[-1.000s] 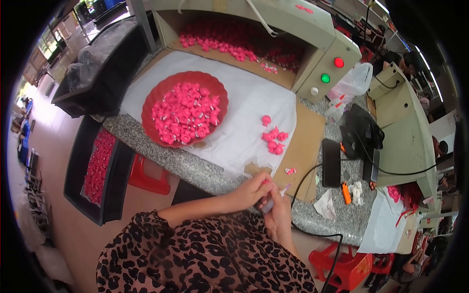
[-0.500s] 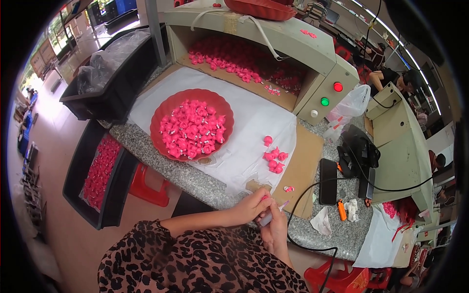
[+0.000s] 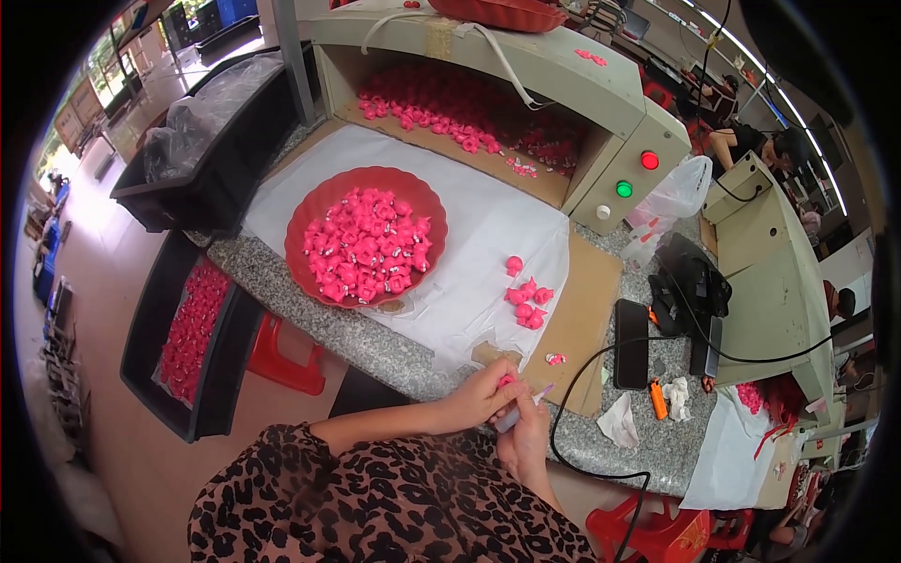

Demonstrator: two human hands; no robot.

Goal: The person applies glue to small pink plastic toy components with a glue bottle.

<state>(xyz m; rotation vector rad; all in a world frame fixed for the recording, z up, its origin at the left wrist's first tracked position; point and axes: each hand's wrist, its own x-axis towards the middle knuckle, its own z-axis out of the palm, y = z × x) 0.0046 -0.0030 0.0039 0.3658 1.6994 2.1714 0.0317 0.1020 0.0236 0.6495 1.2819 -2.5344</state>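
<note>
– what are the two hands doing?
– the left grip [image 3: 477, 401] is pinching a pink toy [image 3: 507, 381], mostly hidden by the fingers. the right grip [image 3: 527, 443], just beside it, is closed around a small pale bottle [image 3: 508, 418] whose thin purple tip points up and to the right.

– so where does that toy sit?
– between the left fingertips, over the near edge of the speckled counter [image 3: 413, 361].

– and close by?
– a little beyond the grips and to their right, one small pink and white piece [image 3: 556, 358] lies on a sheet of cardboard [image 3: 587, 300]. farther out in the same direction, a few loose pink toys [image 3: 527, 305] sit on white paper [image 3: 460, 253].

– anything off to the right?
– a crumpled white scrap [image 3: 618, 422], then an orange lighter [image 3: 658, 401] beside a wad of tissue [image 3: 675, 397], with a black phone [image 3: 632, 344] above them.

– and to the left of the grips?
– a red bowl [image 3: 298, 258] heaped with pink toys, out ahead on the paper. well past it, lower than the counter, a black crate [image 3: 141, 352] holds more pink ones.

– what's farthest ahead?
– a pale metal box [image 3: 563, 80], open at the front, with pink toys inside and a red light [image 3: 649, 160] on its right end.
</note>
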